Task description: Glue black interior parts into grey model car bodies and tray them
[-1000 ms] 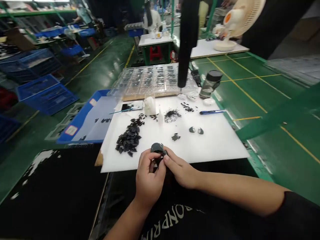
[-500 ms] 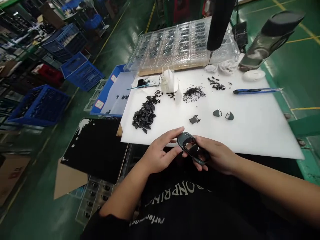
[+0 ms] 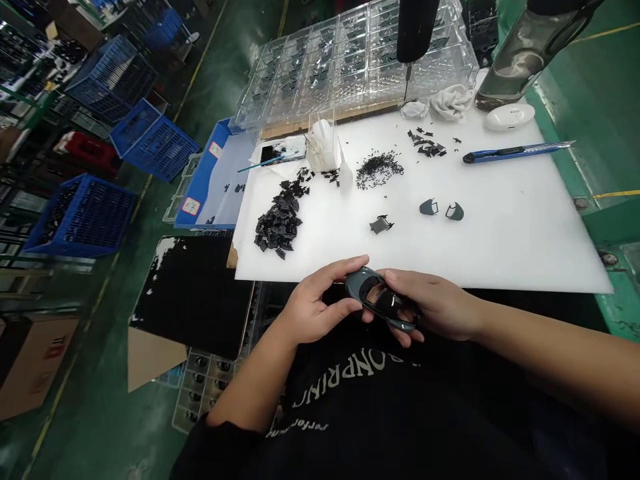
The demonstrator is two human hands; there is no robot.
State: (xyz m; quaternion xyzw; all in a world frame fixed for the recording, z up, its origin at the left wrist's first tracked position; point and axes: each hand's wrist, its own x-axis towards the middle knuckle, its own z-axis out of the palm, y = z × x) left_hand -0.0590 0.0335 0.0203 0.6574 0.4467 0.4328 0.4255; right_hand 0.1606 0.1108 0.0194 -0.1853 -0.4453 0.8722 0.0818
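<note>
At the lower centre of the frame, in front of the near edge of a flat white board, held a glossy grey-and-black curved plastic shell, tilted down toward the right. Pinched the left end between thumb and forefinger of the left hand; gripped the right end in the right hand with thumb above and fingertips below, probably to steady from both ends without covering the central opening. Could not tell the exact contact beneath the right palm.

Noted two small dark-grey rounded plastic pieces beyond, side by side but apart, and left of them a dark-grey notched plastic piece, likely for easy reach. Found a heap of flat black plastic pieces at centre left, separate from a scatter of tiny black bits, perhaps to avoid mixing sizes. Saw a slim blue pointed tool at upper right, tip outward, presumably for safety.
</note>
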